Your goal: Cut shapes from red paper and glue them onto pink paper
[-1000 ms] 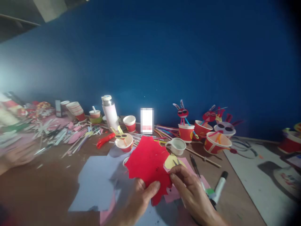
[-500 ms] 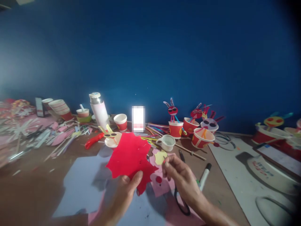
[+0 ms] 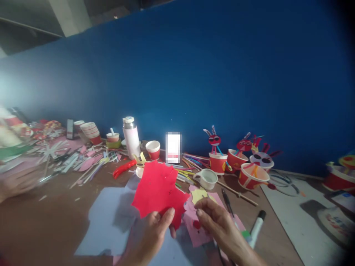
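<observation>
My left hand (image 3: 158, 229) grips the lower edge of a jagged-edged sheet of red paper (image 3: 158, 188), thumb on top, raised over the table. To its right is my right hand (image 3: 219, 225), thumb and fingers pinched together; whatever they hold, if anything, is too small to make out. Under the right hand lie a yellow paper scrap (image 3: 198, 195) and pink paper (image 3: 198, 238) with a small red disc (image 3: 196, 224) on it. Light blue paper (image 3: 104, 221) is spread flat beneath the left side. A black-capped marker (image 3: 257, 227) and a dark pen (image 3: 227, 201) lie right of my right hand.
Along the back stand a thermos (image 3: 131, 142), a paper cup (image 3: 152, 150), a white mug (image 3: 208, 178) and decorated red cups (image 3: 218, 163). A red-handled cutter (image 3: 124, 168) lies at left, near paper strips (image 3: 91, 160). Another person's hand (image 3: 16, 184) rests at the left edge.
The view has swung left and slightly up, bringing the other person's hand into sight. My left hand still holds the red paper; my right hand stays pinched over the pink and yellow paper.
</observation>
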The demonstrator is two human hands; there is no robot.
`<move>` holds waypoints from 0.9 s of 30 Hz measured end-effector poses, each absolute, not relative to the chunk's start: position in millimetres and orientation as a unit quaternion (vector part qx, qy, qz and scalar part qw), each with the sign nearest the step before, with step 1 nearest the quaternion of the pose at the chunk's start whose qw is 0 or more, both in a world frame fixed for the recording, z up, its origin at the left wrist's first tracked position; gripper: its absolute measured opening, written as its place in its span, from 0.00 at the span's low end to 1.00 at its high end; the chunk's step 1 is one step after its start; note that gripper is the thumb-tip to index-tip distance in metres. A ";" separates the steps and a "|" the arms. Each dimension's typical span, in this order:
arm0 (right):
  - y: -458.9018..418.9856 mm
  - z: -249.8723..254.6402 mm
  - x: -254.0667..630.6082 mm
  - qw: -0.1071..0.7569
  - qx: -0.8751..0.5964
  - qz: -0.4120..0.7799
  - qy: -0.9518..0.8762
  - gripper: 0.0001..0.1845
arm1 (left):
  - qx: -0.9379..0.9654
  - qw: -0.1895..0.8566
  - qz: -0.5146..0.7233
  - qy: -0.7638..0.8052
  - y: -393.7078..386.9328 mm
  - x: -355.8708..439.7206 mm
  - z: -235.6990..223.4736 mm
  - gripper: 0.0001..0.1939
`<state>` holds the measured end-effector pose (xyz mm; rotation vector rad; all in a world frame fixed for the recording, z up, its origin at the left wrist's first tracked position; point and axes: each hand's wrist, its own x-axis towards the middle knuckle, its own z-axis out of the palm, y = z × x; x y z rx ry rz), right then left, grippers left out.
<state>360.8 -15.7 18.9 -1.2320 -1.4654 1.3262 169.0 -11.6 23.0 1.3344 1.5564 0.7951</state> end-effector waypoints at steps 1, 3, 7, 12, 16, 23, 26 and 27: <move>-13.1 17.5 361.3 0.412 -0.477 0.540 -0.558 0.15 | 0.547 0.454 0.317 0.628 -12.3 170.0 23.2 0.29; -9.8 16.2 362.1 0.431 -0.451 0.559 -0.546 0.19 | 0.557 0.473 0.321 0.602 -13.1 174.1 22.0 0.29; -8.4 16.1 363.2 0.438 -0.434 0.551 -0.562 0.20 | 0.551 0.555 0.335 0.525 -13.8 182.1 13.7 0.26; -8.8 18.0 366.2 0.443 -0.468 0.517 -0.564 0.21 | 0.571 0.568 0.317 0.500 -13.7 179.3 4.4 0.27; -9.3 26.2 374.2 0.425 -0.454 0.494 -0.608 0.21 | 0.555 0.533 0.318 0.554 -13.9 173.9 12.0 0.24; 0.2 39.7 406.2 0.290 -0.499 0.413 -0.704 0.14 | 0.505 0.475 0.417 0.588 -33.3 141.0 22.7 0.20; 4.5 36.7 412.4 0.273 -0.518 0.386 -0.713 0.13 | 0.469 0.446 0.401 0.648 -49.6 118.1 17.9 0.20; 5.2 34.7 411.9 0.258 -0.519 0.369 -0.727 0.13 | 0.469 0.435 0.392 0.661 -55.4 111.9 16.5 0.20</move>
